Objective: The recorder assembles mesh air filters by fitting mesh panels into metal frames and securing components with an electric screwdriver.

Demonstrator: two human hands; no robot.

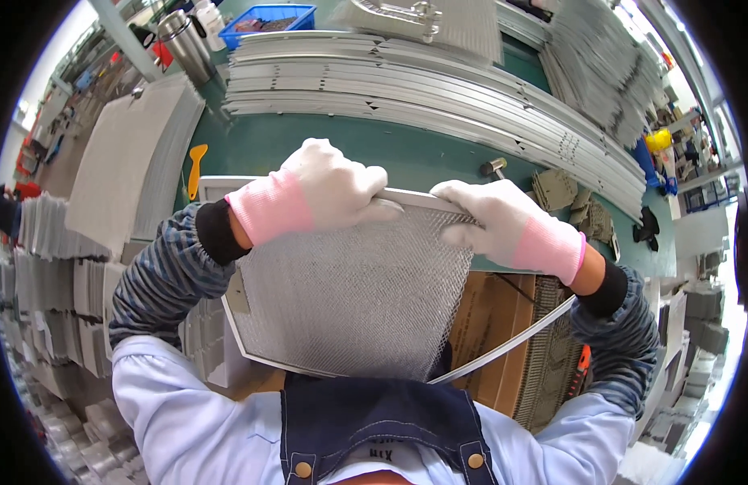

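Observation:
A silvery metal mesh panel (349,291) in a thin aluminium frame (236,327) lies tilted between me and the bench. My left hand (329,186), in a white glove with a pink cuff, is closed on the frame's far edge, thumb and fingers at the rim. To its right, my right hand (499,218), gloved alike, pinches the same far edge near the mesh corner. On the right side a frame strip (511,343) stands away from the mesh and bows outward, leaving a gap. The fingertips of both hands are partly hidden behind the frame.
Long aluminium strips (422,97) lie stacked across the green bench (341,149). An orange scraper (197,168) is at left, with pale sheets (119,166) beyond it. A hammer (493,167) rests past my right hand. Below stands an open cardboard box (491,323).

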